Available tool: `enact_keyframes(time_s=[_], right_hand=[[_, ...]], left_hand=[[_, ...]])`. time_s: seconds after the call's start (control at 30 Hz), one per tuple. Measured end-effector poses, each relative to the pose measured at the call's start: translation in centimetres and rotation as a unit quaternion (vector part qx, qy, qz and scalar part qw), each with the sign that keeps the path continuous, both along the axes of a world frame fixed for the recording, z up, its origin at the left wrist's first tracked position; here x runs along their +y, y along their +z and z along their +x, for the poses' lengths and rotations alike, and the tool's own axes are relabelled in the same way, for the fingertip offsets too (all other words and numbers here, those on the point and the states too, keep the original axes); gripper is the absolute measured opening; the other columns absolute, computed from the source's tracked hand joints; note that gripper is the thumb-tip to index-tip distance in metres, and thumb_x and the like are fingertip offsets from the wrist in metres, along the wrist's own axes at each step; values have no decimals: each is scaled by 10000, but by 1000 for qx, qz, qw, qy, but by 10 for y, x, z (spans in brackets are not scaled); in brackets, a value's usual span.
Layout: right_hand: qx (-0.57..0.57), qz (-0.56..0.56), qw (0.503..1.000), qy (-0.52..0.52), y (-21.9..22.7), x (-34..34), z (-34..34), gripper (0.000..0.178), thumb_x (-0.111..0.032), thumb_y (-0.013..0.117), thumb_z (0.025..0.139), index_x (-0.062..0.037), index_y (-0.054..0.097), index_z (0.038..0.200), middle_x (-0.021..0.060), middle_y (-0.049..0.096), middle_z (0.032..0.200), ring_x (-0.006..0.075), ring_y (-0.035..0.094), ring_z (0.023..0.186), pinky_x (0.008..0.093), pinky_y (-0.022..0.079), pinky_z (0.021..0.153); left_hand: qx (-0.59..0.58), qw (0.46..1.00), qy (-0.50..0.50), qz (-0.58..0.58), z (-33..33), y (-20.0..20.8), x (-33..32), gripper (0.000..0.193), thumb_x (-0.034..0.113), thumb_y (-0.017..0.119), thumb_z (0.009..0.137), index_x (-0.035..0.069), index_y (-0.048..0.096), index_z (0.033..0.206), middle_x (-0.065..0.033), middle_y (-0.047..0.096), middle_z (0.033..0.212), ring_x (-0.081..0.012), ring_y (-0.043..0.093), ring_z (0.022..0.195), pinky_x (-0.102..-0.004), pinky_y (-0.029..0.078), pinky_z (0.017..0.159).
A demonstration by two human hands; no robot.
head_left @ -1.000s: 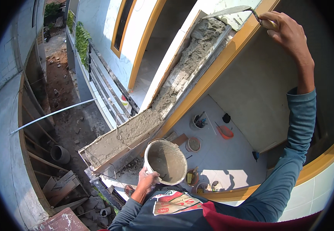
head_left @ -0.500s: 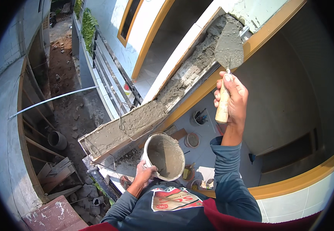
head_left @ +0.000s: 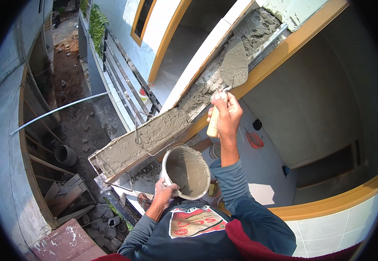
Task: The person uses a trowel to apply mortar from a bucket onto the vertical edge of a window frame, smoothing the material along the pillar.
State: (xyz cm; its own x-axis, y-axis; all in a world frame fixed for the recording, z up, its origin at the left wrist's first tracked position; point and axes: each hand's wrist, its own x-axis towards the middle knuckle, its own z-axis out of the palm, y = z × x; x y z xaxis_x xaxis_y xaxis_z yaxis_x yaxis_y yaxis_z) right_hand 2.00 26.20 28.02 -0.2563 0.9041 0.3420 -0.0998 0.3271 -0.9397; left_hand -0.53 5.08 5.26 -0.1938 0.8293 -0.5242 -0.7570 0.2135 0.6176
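My right hand (head_left: 228, 111) grips the wooden handle of a pointed trowel (head_left: 234, 67), its blade smeared with grey mortar. The blade lies over the rough mortar bed (head_left: 258, 28) in the far part of a long form on top of the wall; I cannot tell whether it touches. My left hand (head_left: 163, 195) holds the rim of a bucket (head_left: 193, 157), tilted, with wet mortar coating its inside. Beyond the bucket, smoother mortar (head_left: 126, 143) fills the near end of the form, between boards (head_left: 213, 58). Bent wire clamps (head_left: 136, 126) span this end.
A yellow-brown frame edge (head_left: 285, 52) runs along the form's right side. Far below on the right is a tiled floor with a red dustpan-like thing (head_left: 254, 140). A black railing (head_left: 126, 65) stands left of the form. Farther left, a drop holds rubble and a concrete pipe (head_left: 65, 155).
My right hand has brought the trowel down and left, from the form's far end toward its middle. The bucket in my left hand has hardly moved.
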Motion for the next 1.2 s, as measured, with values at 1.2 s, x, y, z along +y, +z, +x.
enact_keyframes(time_s=[1.2], right_hand=[[155, 69, 985, 2, 24, 24, -86, 219, -147, 609, 976, 31, 557, 1090, 68, 596, 682, 113, 570, 488, 262, 492, 459]], left_hand=[[18, 1000, 5, 21, -1, -5, 2, 459, -78, 639, 766, 6, 556, 1209, -106, 689, 933, -186, 678, 725, -284, 570, 554]])
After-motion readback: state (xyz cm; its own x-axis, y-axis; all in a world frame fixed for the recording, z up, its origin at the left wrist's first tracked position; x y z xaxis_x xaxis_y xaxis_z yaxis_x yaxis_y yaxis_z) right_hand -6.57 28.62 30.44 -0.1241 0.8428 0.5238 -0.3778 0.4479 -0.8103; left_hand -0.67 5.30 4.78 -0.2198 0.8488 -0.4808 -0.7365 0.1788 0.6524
